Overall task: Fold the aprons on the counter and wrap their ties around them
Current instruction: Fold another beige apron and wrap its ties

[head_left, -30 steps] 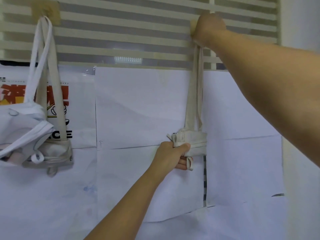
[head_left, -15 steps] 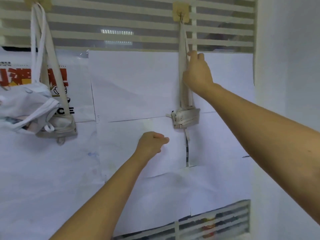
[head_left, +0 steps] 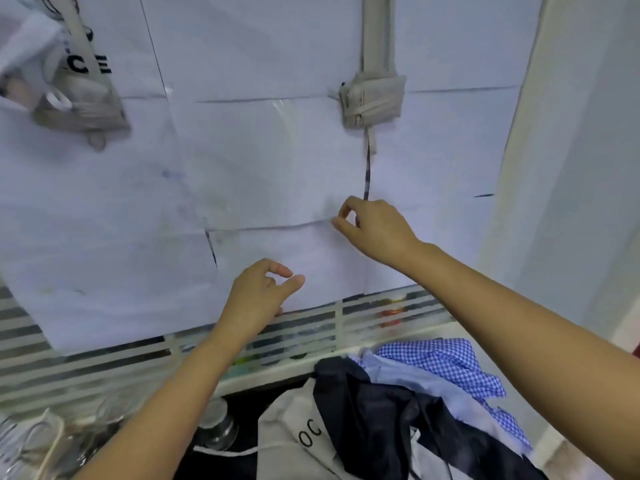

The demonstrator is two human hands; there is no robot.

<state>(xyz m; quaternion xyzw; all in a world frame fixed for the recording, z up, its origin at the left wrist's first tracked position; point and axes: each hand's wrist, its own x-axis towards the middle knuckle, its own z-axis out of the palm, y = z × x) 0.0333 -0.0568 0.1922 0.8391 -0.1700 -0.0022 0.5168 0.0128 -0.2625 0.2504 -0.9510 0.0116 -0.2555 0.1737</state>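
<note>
Apron bundle hangs above left hand and right hand, seemingly empty

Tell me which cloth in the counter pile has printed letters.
The grey cloth at the pile's left, printed "OC"; the dark navy cloth, pale blue cloth and blue-checked cloth show no letters.

Flat, cool indoor light; soft picture.

A faint shadow sat just under the wrapped apron bundle. Far left of it, a second bundle was smeared by motion blur. Well below and left, the glassware was out of focus. To its right, the wall edge bowed.
</note>
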